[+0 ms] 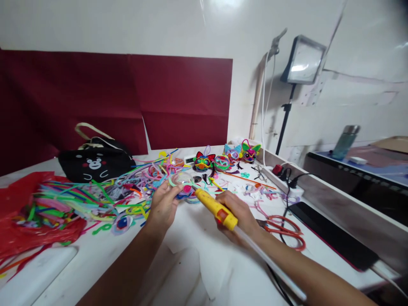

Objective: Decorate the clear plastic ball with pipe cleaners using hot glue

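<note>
My left hand is closed around a clear plastic ball with coloured pipe-cleaner trim and a pink spot, held just above the white table. In my right hand I grip a yellow glue gun with a red trigger and a glue stick sticking out behind. Its nozzle points left and touches the ball. A heap of coloured pipe cleaners lies left of the ball.
Several finished pipe-cleaner animal heads stand at the back. Red-handled scissors, a power strip and a dark tablet lie right. A black bear bag and red plastic bag sit left. A lamp stand rises behind.
</note>
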Motion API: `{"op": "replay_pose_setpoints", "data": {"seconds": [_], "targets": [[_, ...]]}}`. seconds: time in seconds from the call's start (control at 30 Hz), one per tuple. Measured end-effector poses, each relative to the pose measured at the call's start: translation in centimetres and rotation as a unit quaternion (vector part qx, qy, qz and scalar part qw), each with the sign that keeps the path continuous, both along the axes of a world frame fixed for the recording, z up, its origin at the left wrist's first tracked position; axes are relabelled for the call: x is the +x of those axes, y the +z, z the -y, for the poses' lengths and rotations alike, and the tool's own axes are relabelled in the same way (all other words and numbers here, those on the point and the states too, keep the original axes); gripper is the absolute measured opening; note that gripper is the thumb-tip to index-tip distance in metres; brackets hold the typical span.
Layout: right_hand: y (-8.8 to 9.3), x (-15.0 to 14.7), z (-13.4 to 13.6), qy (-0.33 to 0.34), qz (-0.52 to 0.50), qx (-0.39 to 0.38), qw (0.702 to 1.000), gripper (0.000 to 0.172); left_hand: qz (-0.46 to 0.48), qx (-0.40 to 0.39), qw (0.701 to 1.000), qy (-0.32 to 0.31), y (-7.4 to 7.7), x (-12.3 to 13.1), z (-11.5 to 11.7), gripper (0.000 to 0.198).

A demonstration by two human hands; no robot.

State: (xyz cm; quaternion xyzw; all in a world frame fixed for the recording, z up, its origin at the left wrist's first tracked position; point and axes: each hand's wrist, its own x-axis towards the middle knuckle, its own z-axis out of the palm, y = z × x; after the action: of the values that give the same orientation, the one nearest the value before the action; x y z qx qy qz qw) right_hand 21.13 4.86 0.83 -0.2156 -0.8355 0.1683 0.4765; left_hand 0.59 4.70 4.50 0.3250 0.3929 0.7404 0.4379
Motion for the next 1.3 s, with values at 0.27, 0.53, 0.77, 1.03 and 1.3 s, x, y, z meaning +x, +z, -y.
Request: {"op": "replay_pose_setpoints", "data": {"seconds": [0.27, 0.53, 0.77, 1.03, 1.3], "targets": [[2.3, 0.9, 0.2, 0.02, -0.015, -0.126, 0.992, 0.011, -0.059, 0.037, 0.997, -0.037, -0.7, -1.1, -0.4, 0.032], [2.1, 1.2, -0.2, 0.043, 0.0, -0.173, 0.984, 0.013, -0.076, 0.036, 0.995, -0.044, -0.4, -0.7, 0.0, 0.035], [1.5, 1.6, -0.5, 0.037, 0.016, -0.178, 0.983, 0.014, -0.074, 0.018, 0.996, -0.042, -0.5, -0.7, 0.1, 0.055], [1.0, 1.5, -0.3, 0.04, 0.005, -0.225, 0.974, 0.012, -0.095, 0.02, 0.994, -0.041, -0.6, -0.7, 0.2, 0.057], [0.9, 1.6, -0.4, 0.047, 0.011, -0.251, 0.967, 0.011, -0.108, 0.031, 0.992, -0.052, -0.8, -0.7, 0.2, 0.054]]}}
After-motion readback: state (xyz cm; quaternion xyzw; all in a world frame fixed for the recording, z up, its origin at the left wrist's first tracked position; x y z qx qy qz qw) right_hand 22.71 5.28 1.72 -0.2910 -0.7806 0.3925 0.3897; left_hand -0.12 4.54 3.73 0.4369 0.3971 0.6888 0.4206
